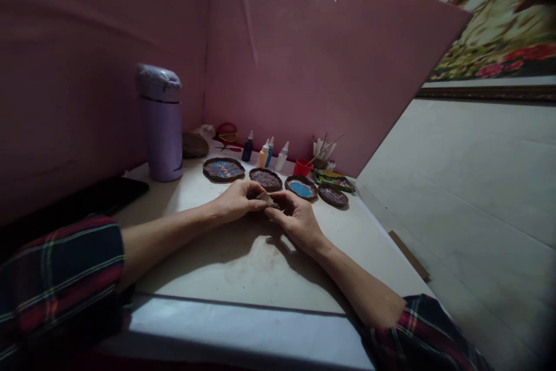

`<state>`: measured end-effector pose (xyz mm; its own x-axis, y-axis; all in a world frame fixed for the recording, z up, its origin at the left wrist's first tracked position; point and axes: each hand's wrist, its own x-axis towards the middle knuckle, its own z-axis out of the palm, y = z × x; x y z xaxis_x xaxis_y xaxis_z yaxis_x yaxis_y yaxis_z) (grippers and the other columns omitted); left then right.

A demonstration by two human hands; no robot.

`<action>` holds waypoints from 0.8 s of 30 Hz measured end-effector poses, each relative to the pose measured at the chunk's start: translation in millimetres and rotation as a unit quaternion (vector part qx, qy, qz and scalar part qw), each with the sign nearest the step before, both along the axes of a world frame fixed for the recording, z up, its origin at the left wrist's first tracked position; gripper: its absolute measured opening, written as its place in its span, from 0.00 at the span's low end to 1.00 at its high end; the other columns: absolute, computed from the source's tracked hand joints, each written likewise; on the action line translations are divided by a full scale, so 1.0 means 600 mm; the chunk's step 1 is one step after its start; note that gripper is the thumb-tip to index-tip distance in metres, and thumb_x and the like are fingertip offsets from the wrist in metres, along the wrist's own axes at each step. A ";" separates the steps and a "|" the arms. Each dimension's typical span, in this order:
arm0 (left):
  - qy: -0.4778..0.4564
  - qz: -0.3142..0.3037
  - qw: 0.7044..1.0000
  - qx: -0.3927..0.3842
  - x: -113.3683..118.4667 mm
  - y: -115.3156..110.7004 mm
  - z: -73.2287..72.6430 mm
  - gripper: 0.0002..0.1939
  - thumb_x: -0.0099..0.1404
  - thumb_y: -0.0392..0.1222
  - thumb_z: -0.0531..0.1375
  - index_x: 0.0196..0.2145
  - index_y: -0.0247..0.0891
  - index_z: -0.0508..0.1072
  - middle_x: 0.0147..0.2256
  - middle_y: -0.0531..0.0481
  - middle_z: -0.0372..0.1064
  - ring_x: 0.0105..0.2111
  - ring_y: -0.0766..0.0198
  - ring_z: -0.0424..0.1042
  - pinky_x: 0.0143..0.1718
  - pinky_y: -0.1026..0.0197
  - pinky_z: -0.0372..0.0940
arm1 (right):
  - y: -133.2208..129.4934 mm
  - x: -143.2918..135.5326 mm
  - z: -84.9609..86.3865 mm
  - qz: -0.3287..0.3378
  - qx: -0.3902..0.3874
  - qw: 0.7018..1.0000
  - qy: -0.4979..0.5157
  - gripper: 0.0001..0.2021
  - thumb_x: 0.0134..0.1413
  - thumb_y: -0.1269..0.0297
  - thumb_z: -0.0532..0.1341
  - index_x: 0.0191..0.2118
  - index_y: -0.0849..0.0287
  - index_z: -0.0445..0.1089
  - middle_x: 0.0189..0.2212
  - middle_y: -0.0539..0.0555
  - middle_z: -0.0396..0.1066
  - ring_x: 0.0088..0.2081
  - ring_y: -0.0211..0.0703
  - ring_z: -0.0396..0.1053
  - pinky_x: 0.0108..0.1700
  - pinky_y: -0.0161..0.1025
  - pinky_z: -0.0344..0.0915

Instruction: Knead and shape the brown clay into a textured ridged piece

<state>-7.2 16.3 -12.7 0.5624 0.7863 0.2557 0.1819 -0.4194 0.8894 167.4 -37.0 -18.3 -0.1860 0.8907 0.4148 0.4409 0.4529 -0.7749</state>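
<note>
Live on my feed, I've left hand and right hand both pinching a brown lump, near the blue-centred dish

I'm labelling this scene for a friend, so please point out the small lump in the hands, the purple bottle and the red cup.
Small lump (pixel 267 199), head view: its visible upper side.
Purple bottle (pixel 163 131), head view: its body.
Red cup (pixel 303 168), head view: its outer wall.

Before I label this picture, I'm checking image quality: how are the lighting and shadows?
Throughout the head view: dim light, lower left very dark; shadows on the white table below the left hand and right hand; the brown piece they hold shows little detail.
</note>
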 end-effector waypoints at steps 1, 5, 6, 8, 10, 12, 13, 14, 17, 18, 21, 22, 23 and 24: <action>0.004 0.000 1.000 0.001 0.000 0.000 0.000 0.15 0.54 0.43 0.60 0.36 0.30 0.74 0.32 0.47 0.72 0.30 0.63 0.70 0.33 0.63 0.63 | 0.000 0.000 0.000 0.002 0.000 1.000 0.001 0.15 0.49 0.60 0.63 0.43 0.60 0.69 0.36 0.55 0.73 0.37 0.43 0.70 0.39 0.39 0.66; 0.018 0.010 1.000 0.010 0.001 -0.002 0.003 0.14 0.53 0.42 0.60 0.35 0.30 0.74 0.31 0.47 0.72 0.30 0.63 0.70 0.33 0.63 0.63 | 0.000 0.000 0.001 0.007 0.000 1.000 -0.002 0.15 0.49 0.61 0.63 0.43 0.61 0.69 0.36 0.55 0.73 0.37 0.44 0.70 0.39 0.39 0.65; 0.020 0.011 1.000 0.010 0.002 -0.003 0.003 0.14 0.52 0.42 0.60 0.34 0.30 0.74 0.30 0.48 0.72 0.30 0.63 0.70 0.33 0.63 0.63 | 0.000 0.000 0.002 0.008 0.000 1.000 -0.004 0.15 0.48 0.62 0.63 0.43 0.61 0.70 0.36 0.55 0.73 0.37 0.44 0.70 0.39 0.39 0.65; 0.020 0.009 1.000 0.009 0.002 -0.003 0.004 0.13 0.52 0.42 0.60 0.34 0.30 0.73 0.30 0.48 0.72 0.30 0.63 0.69 0.33 0.63 0.63 | -0.001 -0.001 0.003 0.007 0.001 1.000 -0.006 0.15 0.48 0.62 0.63 0.43 0.60 0.70 0.35 0.54 0.73 0.37 0.43 0.70 0.39 0.38 0.65; 0.022 0.007 1.000 0.008 0.002 -0.004 0.004 0.13 0.52 0.41 0.60 0.34 0.30 0.73 0.30 0.48 0.71 0.30 0.63 0.69 0.33 0.63 0.63 | -0.002 -0.002 0.004 0.006 0.002 1.000 -0.007 0.15 0.48 0.62 0.64 0.43 0.60 0.70 0.35 0.54 0.73 0.36 0.43 0.70 0.38 0.38 0.65; 0.024 0.011 1.000 0.011 0.003 -0.005 0.005 0.13 0.52 0.41 0.60 0.34 0.30 0.73 0.30 0.48 0.71 0.30 0.63 0.69 0.33 0.63 0.63 | -0.003 -0.003 0.006 0.006 0.004 1.000 -0.008 0.14 0.48 0.64 0.64 0.42 0.61 0.70 0.34 0.54 0.74 0.35 0.42 0.70 0.37 0.37 0.64; 0.026 0.013 1.000 0.011 0.003 -0.005 0.005 0.13 0.52 0.41 0.60 0.34 0.30 0.73 0.30 0.48 0.71 0.30 0.63 0.69 0.33 0.63 0.63 | -0.003 -0.004 0.007 0.006 0.006 1.000 -0.008 0.14 0.47 0.64 0.64 0.42 0.61 0.70 0.34 0.53 0.74 0.35 0.41 0.70 0.36 0.37 0.64; 0.026 0.015 1.000 0.009 0.003 -0.006 0.006 0.13 0.52 0.41 0.60 0.34 0.30 0.73 0.30 0.48 0.71 0.31 0.63 0.69 0.33 0.63 0.63 | -0.004 -0.004 0.008 0.006 0.010 1.000 -0.010 0.14 0.47 0.65 0.64 0.42 0.61 0.70 0.34 0.53 0.74 0.34 0.41 0.69 0.36 0.37 0.64; 0.023 0.014 1.000 0.003 0.003 -0.008 0.007 0.13 0.52 0.41 0.60 0.34 0.31 0.72 0.31 0.48 0.71 0.31 0.63 0.69 0.33 0.63 0.63 | -0.005 -0.004 0.010 0.004 0.020 1.000 -0.018 0.14 0.47 0.65 0.64 0.42 0.61 0.70 0.33 0.53 0.74 0.33 0.40 0.69 0.35 0.36 0.63; 0.022 0.014 1.000 0.002 0.004 -0.008 0.007 0.12 0.51 0.41 0.60 0.33 0.31 0.72 0.31 0.48 0.71 0.31 0.63 0.70 0.34 0.63 0.63 | -0.005 -0.004 0.010 0.003 0.023 0.999 -0.022 0.14 0.47 0.66 0.64 0.42 0.61 0.70 0.33 0.53 0.74 0.33 0.39 0.69 0.35 0.36 0.63; 0.022 0.016 1.000 0.000 0.004 -0.010 0.009 0.12 0.51 0.41 0.60 0.33 0.31 0.72 0.31 0.48 0.72 0.32 0.62 0.70 0.34 0.62 0.63 | -0.004 -0.002 0.009 0.004 0.034 0.999 -0.035 0.14 0.47 0.66 0.64 0.42 0.61 0.71 0.33 0.53 0.73 0.33 0.39 0.68 0.34 0.35 0.63; 0.022 0.016 1.000 -0.003 0.005 -0.010 0.009 0.12 0.51 0.41 0.60 0.32 0.31 0.72 0.31 0.48 0.72 0.32 0.62 0.70 0.34 0.62 0.63 | -0.004 -0.001 0.008 0.004 0.036 0.999 -0.039 0.14 0.48 0.66 0.64 0.43 0.61 0.71 0.33 0.53 0.73 0.33 0.39 0.68 0.35 0.35 0.63; 0.022 0.016 1.000 -0.004 0.005 -0.011 0.010 0.12 0.51 0.41 0.60 0.32 0.31 0.72 0.31 0.48 0.72 0.32 0.62 0.70 0.35 0.62 0.63 | -0.005 -0.001 0.008 0.005 0.038 0.998 -0.043 0.14 0.48 0.66 0.64 0.43 0.60 0.71 0.34 0.53 0.73 0.33 0.39 0.68 0.35 0.36 0.63; 0.024 0.017 1.000 -0.003 0.005 -0.012 0.011 0.12 0.51 0.41 0.61 0.32 0.31 0.72 0.31 0.48 0.72 0.32 0.62 0.70 0.35 0.62 0.63 | -0.005 0.000 0.007 0.006 0.040 0.998 -0.048 0.14 0.48 0.66 0.64 0.43 0.60 0.71 0.35 0.53 0.73 0.34 0.39 0.68 0.35 0.36 0.63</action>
